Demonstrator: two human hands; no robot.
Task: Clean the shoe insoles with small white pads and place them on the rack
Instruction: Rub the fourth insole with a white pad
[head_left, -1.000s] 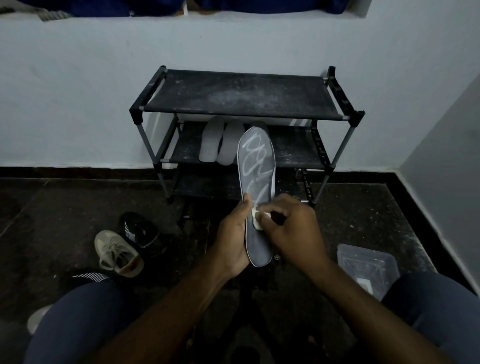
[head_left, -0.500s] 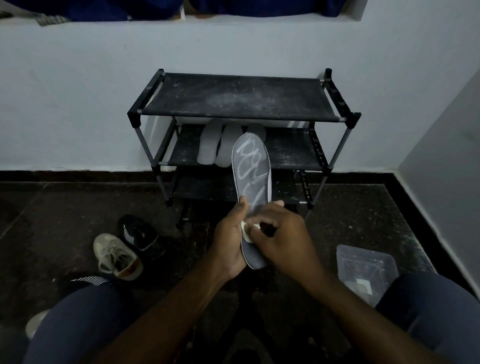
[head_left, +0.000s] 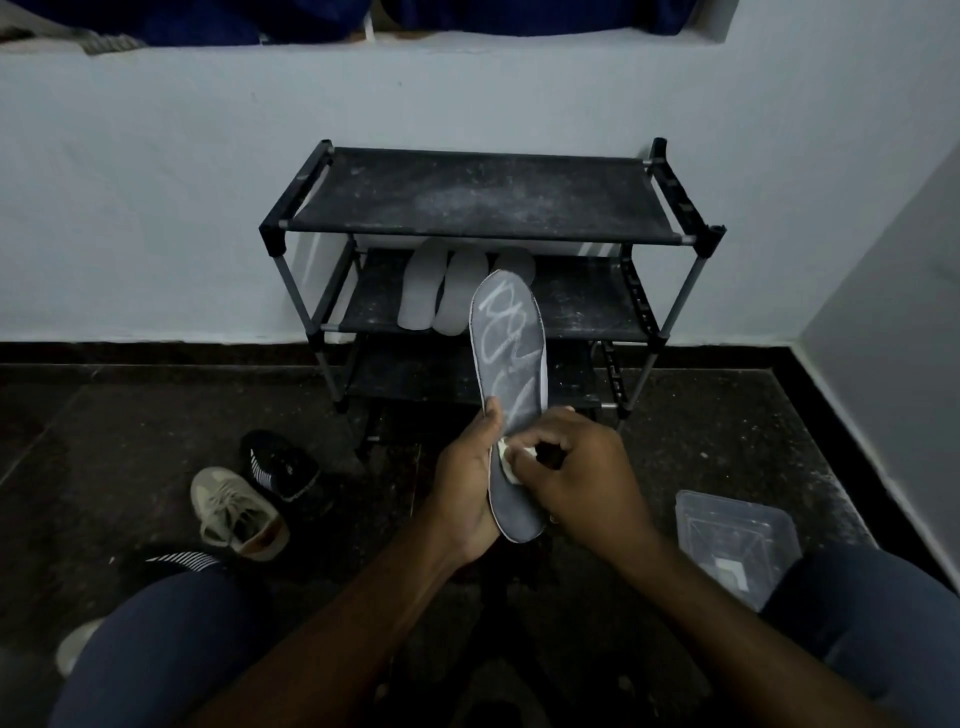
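A grey insole (head_left: 506, 343) with white scribbled marks on its upper half stands nearly upright in front of me. My left hand (head_left: 465, 488) grips its lower left edge from behind. My right hand (head_left: 576, 478) pinches a small white pad (head_left: 506, 457) against the insole's lower middle. Behind it stands a black three-tier rack (head_left: 483, 192). Three pale insoles (head_left: 423, 296) lie side by side on the rack's middle shelf; the rightmost is partly hidden by the held insole.
A clear plastic box (head_left: 732, 545) holding a white pad sits on the dark floor at right. A beige sneaker (head_left: 234, 512) and a black sneaker (head_left: 280, 465) lie at left. My knees fill the lower corners. White walls close in behind and at right.
The right hand with the pad has slid a little leftward and down across the insole. The insole has tilted slightly left in the left hand's grip.
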